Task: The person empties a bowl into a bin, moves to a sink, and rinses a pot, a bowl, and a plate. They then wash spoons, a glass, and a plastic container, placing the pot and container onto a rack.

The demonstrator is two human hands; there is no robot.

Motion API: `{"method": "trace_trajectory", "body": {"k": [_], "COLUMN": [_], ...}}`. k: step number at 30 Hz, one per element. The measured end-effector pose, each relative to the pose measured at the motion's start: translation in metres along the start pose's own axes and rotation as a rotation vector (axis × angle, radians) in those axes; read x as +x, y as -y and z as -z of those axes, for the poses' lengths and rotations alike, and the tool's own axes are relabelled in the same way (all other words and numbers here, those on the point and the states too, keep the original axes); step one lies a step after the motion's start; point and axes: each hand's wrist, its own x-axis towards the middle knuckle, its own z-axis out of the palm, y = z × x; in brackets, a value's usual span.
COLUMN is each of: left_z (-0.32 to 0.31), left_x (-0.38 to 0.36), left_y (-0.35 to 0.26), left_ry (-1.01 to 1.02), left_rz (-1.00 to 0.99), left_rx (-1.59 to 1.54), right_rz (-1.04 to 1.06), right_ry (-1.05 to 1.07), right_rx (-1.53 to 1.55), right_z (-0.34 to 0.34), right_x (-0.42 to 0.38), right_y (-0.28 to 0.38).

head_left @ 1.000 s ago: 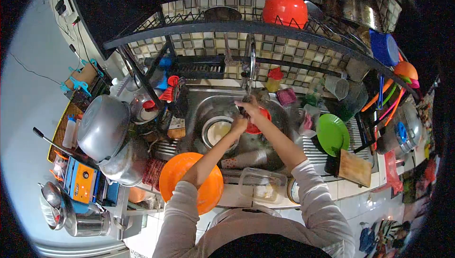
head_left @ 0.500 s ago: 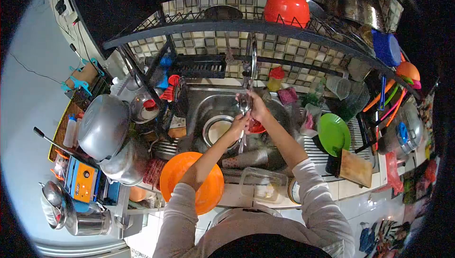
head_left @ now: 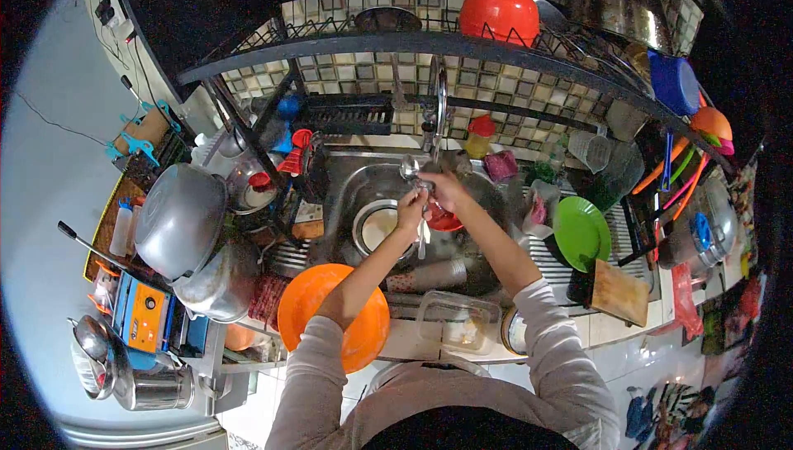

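Both my hands are over the steel sink (head_left: 351, 190), under the faucet (head_left: 438, 107). My right hand (head_left: 447, 190) grips a metal spoon (head_left: 409, 168), whose bowl points up and left toward the tap. My left hand (head_left: 410, 207) is closed beside it on the lower end of the cutlery. A pale handle (head_left: 422, 241) hangs below that hand. A red bowl (head_left: 446, 221) lies in the sink just under my right wrist. A round steel pot with a pale inside (head_left: 376, 228) stands in the sink left of my hands.
An orange plate (head_left: 334, 318) and a clear plastic container (head_left: 457, 322) rest on the near edge. Stacked cups (head_left: 429, 275) lie in the sink. A green plate (head_left: 580, 233) and a cutting board (head_left: 618, 291) are at right, steel pots (head_left: 182, 219) at left, a red bowl (head_left: 498, 10) on the rack above.
My hands have lifted off the red bowl and come up toward the faucet with the spoon, whose bowl has swung from upright to pointing left.
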Motion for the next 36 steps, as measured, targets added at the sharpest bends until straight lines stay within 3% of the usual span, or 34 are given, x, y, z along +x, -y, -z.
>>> {"method": "trace_trajectory", "body": {"k": [1,4,7,10,16,18,22,24,26,27,29,30,32,34,36], "left_z": [0.002,0.002,0.000,-0.004,0.010,0.013,0.007,0.003,0.001,0.001,0.002,0.001,0.000,-0.001,-0.007], "left_x": [0.002,0.000,-0.007,-0.011,0.006,0.008,0.008,0.004,-0.005,-0.005,-0.003,-0.003,-0.004,-0.004,-0.003], "left_y": [0.002,0.006,0.003,0.002,0.008,0.000,-0.001,-0.008,-0.022,-0.021,-0.021,-0.021,-0.020,-0.016,-0.009], "left_ry": [-0.061,-0.110,-0.179,-0.245,-0.155,0.023,0.089,0.105,0.267,0.266,0.391,0.389,0.307,0.246,0.024], "left_rz": [-0.017,-0.037,-0.092,-0.057,0.037,0.331,0.372,0.378,0.438,0.438,0.553,0.553,0.352,0.302,0.181], "left_rx": [0.030,0.005,0.039,-0.017,-0.129,-0.286,-0.348,-0.399,-0.389,-0.388,-0.269,-0.269,-0.030,-0.012,0.073], "right_rz": [-0.053,0.039,-0.079,-0.027,0.057,0.053,0.055,0.007,-0.329,-0.330,-0.127,-0.128,0.068,0.070,0.147], "right_ry": [0.129,0.015,0.149,0.086,0.070,0.090,0.090,0.168,0.281,0.282,0.333,0.334,0.270,0.263,0.345], "right_rx": [0.048,0.033,-0.010,-0.007,0.144,0.076,-0.022,0.028,-0.075,-0.073,-0.040,-0.039,-0.011,0.031,0.158], "right_z": [0.008,0.011,0.005,0.029,0.044,0.035,0.008,0.010,0.005,0.003,-0.004,-0.002,0.002,0.000,-0.004], "right_x": [0.014,0.013,-0.008,0.027,0.041,0.031,0.010,0.020,0.007,0.007,0.011,0.014,0.017,0.012,0.009], "right_y": [-0.008,-0.005,0.018,0.001,-0.012,-0.009,-0.002,-0.004,0.010,0.008,0.005,0.005,0.004,0.008,0.011]}}
